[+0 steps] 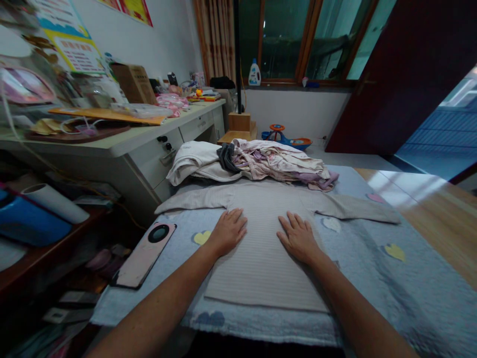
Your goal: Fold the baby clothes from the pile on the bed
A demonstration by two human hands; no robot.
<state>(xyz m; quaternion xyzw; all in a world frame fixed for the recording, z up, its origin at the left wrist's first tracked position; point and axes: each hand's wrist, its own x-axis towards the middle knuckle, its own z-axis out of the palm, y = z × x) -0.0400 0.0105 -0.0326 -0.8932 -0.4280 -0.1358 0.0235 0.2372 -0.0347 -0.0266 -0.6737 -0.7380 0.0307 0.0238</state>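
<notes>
A beige ribbed long-sleeved top lies spread flat on a blue blanket with heart patches, its sleeves stretched out to both sides. My left hand rests flat on the top's left half, fingers stretched out. My right hand lies flat on its right half, fingers spread. Neither hand holds anything.
A pile of crumpled clothes sits at the blanket's far end. A pink phone lies at the blanket's left edge. A cluttered white desk stands to the left, a low shelf below it, and a dark door at the right.
</notes>
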